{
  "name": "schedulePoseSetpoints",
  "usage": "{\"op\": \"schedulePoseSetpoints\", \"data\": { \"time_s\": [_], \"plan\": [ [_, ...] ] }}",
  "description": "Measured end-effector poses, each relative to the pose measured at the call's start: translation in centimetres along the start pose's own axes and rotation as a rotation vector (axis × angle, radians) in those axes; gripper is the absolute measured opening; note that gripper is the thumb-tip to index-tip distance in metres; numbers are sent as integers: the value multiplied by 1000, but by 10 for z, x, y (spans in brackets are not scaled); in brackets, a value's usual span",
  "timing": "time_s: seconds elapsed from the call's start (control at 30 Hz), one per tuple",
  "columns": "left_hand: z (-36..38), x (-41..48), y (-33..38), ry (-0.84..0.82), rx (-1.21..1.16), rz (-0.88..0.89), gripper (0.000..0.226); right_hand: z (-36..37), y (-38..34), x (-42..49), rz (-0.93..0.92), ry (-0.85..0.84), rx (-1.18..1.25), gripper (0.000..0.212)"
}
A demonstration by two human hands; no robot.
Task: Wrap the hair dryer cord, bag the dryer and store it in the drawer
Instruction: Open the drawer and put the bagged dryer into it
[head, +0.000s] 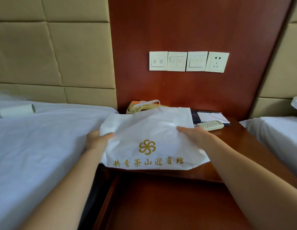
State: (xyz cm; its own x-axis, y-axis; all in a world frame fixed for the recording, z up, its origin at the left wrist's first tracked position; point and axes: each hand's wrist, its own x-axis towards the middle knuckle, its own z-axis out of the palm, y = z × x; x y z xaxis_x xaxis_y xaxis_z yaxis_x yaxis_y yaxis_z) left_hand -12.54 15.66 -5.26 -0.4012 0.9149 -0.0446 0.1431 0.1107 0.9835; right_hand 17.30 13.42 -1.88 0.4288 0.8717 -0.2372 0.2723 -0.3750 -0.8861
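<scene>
A white fabric bag (149, 130) with a gold logo and gold characters lies on the wooden nightstand (235, 140), its bottom edge hanging over the front. It bulges, and the hair dryer and cord are hidden from view. My left hand (97, 140) grips the bag's left edge, thumb on top. On the bag's right side, my right hand (194, 135) lies with fingers extended. Below the nightstand top, an open wooden drawer (161, 205) shows a bare bottom.
A yellow telephone (136, 107) sits behind the bag, its white handles over it. A remote control (210, 125) and dark booklets (210, 116) lie at the right. White beds flank the nightstand; a paper roll (17, 111) rests on the left bed. Switches and a socket (216, 61) are on the wall.
</scene>
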Motion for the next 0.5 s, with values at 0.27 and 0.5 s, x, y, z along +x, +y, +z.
{"op": "schedulePoseSetpoints", "data": {
  "time_s": [0.27, 0.5],
  "plan": [
    [-27, -33, 28, 103, -99, 234, 6, -13, -15, -39, -165, 38, 117, 24],
    [-54, -114, 62, 5, -307, 293, 11, -69, -21, -117, -352, 100, 297, 12]
  ]
}}
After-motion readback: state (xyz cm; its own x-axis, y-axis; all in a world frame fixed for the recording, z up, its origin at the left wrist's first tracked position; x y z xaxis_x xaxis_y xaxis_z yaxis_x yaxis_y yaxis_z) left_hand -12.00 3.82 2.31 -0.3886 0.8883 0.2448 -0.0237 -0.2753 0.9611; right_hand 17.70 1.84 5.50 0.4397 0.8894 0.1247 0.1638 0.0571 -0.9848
